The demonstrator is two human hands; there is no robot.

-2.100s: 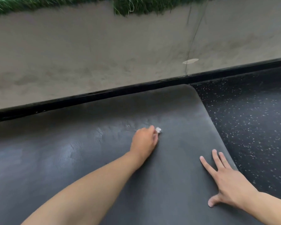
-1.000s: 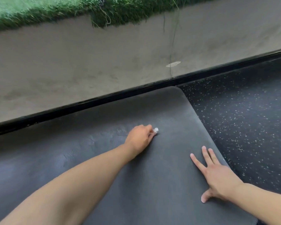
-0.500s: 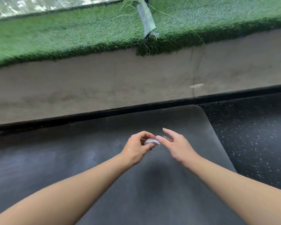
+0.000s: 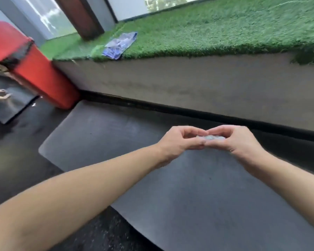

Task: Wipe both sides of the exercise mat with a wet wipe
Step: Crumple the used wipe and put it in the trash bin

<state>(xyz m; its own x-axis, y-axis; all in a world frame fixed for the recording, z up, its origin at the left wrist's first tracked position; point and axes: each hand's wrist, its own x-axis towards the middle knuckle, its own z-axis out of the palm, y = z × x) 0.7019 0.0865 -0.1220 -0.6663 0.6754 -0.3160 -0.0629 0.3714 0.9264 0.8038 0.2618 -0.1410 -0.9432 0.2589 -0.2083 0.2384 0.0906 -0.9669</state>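
Left hand (image 4: 179, 140): raised above the mat, fingers curled, pinching one end of the wet wipe (image 4: 211, 138).
Right hand (image 4: 237, 140): fingers curled, pinching the wipe's other end; fingertips of both hands meet.
Exercise mat (image 4: 198, 192): dark grey, flat on the floor, beside the ledge (image 4: 188, 82).
Ledge top: green turf; blue packet (image 4: 120, 44) lies there.

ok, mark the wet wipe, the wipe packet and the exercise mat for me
wet wipe (image 4: 211, 138), head view, middle of the crumpled wad held between both hands
wipe packet (image 4: 120, 44), head view, centre of the blue pack on the turf ledge
exercise mat (image 4: 198, 201), head view, bare grey surface below the hands
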